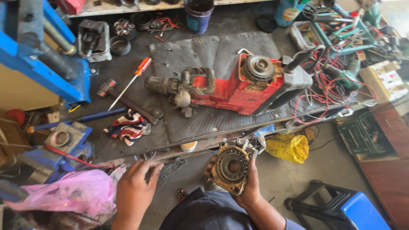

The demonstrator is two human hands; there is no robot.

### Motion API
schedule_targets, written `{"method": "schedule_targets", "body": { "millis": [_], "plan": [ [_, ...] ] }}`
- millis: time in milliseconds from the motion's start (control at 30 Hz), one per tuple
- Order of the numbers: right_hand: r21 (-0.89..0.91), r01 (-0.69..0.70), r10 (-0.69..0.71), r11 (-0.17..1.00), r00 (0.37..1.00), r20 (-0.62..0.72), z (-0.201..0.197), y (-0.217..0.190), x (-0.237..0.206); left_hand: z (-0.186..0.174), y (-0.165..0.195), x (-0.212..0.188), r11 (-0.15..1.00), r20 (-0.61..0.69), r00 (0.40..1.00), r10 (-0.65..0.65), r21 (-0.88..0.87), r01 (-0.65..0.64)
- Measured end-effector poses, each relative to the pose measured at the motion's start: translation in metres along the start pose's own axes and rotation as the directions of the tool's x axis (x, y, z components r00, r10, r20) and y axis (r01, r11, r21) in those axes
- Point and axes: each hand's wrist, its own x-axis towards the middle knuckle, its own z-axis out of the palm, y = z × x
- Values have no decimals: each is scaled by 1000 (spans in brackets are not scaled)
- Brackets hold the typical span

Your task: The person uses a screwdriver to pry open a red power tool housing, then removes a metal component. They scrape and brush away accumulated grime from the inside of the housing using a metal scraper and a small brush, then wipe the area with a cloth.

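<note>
My right hand (249, 187) grips a round, greasy metal motor housing part (231, 166) with a central bore, held below the bench's front edge. My left hand (135, 187) hovers with fingers spread near the bench edge, beside a pink plastic bag (74, 191), holding nothing. On a black rubber mat (213, 55) lies a red demolition hammer (232, 87), opened, with its round rotor end (259, 67) exposed and a grey handle at the right.
A red-handled screwdriver (130, 81), a hammer (128, 102), a striped rag (128, 127) and a blue vise (64, 140) sit on the bench's left. Tangled red wires (336, 85) and tools crowd the right. A yellow bag (289, 148) and blue stool (362, 211) are on the floor.
</note>
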Motion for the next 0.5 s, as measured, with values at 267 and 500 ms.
{"method": "schedule_targets", "body": {
  "millis": [267, 500],
  "plan": [
    [-51, 50, -54, 997, 995, -83, -22, -18, -5, 53, 57, 2, 901, 172, 895, 411, -225, -370],
    [-106, -89, 66, 990, 976, -206, -62, -31, -13, 86, 80, 4, 797, 310, 743, 594, -352, -491]
  ]
}}
